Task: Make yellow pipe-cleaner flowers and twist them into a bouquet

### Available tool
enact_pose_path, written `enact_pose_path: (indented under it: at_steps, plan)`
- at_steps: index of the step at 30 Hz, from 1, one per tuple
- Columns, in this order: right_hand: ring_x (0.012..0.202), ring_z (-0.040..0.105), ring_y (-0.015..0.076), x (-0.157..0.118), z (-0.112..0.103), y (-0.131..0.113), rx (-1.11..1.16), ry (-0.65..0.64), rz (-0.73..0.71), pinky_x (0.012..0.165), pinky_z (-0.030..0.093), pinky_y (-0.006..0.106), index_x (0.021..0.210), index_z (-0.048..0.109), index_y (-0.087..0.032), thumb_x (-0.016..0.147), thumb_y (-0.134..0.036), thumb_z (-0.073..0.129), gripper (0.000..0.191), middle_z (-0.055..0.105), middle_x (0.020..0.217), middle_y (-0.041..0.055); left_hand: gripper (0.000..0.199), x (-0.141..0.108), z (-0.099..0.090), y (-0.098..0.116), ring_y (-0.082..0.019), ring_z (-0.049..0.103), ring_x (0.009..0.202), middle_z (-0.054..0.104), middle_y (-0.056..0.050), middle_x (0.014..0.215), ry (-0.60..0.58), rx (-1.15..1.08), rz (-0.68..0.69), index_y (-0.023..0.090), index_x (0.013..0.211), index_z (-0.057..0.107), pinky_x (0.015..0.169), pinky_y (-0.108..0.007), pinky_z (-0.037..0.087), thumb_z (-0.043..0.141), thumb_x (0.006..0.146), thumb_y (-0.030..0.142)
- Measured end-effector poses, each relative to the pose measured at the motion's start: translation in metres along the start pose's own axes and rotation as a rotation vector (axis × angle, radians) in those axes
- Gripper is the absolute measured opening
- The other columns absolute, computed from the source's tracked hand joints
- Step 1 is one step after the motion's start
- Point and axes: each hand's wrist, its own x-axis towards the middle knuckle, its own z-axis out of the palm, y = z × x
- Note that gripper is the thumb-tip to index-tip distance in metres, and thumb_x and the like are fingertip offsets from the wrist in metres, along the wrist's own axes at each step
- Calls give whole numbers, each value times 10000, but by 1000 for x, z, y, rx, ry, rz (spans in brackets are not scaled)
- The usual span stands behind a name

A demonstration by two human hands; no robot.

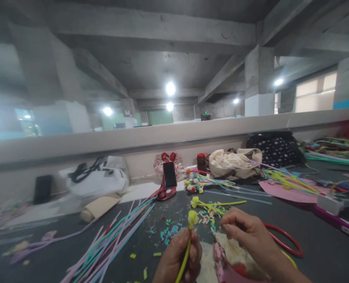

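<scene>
My left hand [182,255] pinches the yellow stem of a small artificial flower [192,218], whose ruffled yellow head stands upright above my fingertips. To its right, my right hand [246,232] is closed, thumb against curled fingers; whatever they might hold is too small to make out. Below my right hand lies what looks like a pink glue gun [220,261], stained near its tip, on a whitish, smeared patch of the table. Just beyond both hands, another yellow flower [195,202] lies on its long stem among small cut bits [205,216].
Long pastel strips [115,243] spread at the left, with blue-green bits [170,234] beside them. Behind stand a phone [170,175], a bundle of finished flowers [195,181], a red-lidded jar [202,161] and a cloth bag [235,171]. A red ring [298,249] lies right.
</scene>
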Motion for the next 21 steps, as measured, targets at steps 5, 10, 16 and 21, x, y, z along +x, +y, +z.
enact_pose_path:
  at_steps: [5, 10, 16, 21]
  plan:
    - [558, 479, 132, -1, 2, -2, -67, -52, 13, 512, 362, 221, 657, 645, -186, 744, -252, 540, 151, 513, 594, -14, 210, -1, 5, 4, -10, 338, 317, 473, 51, 426, 6, -28, 35, 120, 663, 605, 287, -90, 248, 698, 628, 304]
    - [575, 520, 143, -1, 2, 2, -34, -110, 23, 524, 390, 229, 849, 668, -213, 753, -230, 490, 202, 569, 628, -6, 209, 1, 4, 6, -11, 335, 310, 470, 58, 421, 106, -16, 16, 123, 704, 598, 285, -92, 245, 692, 631, 296]
    - [471, 478, 124, -4, -4, 15, -156, -178, 43, 469, 357, 220, 1167, 503, -187, 799, -194, 427, 376, 517, 511, -54, 230, 3, 5, 5, -15, 367, 304, 474, 68, 415, 282, 140, 6, 136, 659, 571, 310, -112, 266, 720, 579, 292]
    - [525, 523, 117, -4, -12, 17, -286, -185, -58, 513, 383, 207, 1108, 546, -199, 772, -156, 492, 343, 605, 608, -44, 262, 2, 7, 3, -5, 362, 333, 474, 64, 446, 233, 285, -85, 135, 635, 547, 308, -101, 194, 734, 554, 299]
